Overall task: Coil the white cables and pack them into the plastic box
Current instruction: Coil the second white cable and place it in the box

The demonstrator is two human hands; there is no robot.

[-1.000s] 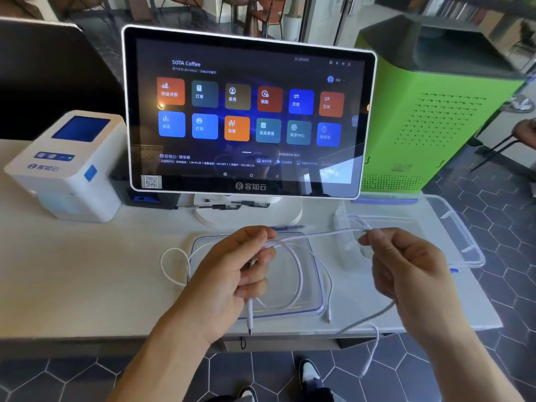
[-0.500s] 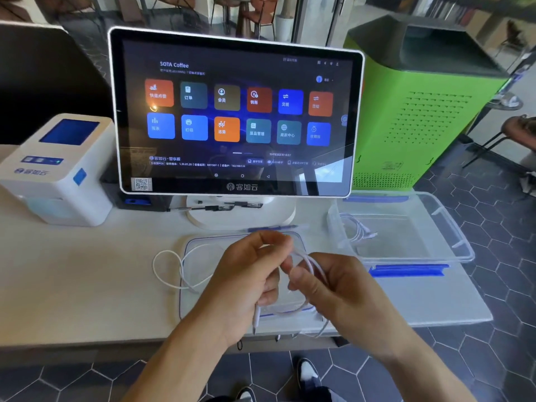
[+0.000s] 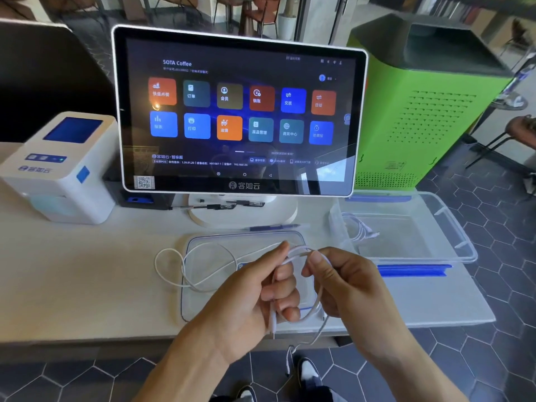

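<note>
Above the clear lid (image 3: 203,303) at the table's near edge, our left hand (image 3: 249,297) and right hand (image 3: 345,288) both curl closed around a white cable (image 3: 314,310), looping it. The plastic box (image 3: 452,227) sits right, beneath the touchscreen (image 3: 240,111).

Bright, even daylight fills the scene — shadows on the white table (image 3: 87,285) are faint. The touchscreen (image 3: 240,111) carries pale window reflections along its lower right. Wide-angle bending curves the edges, and the far background is soft — slightly smeared.
</note>
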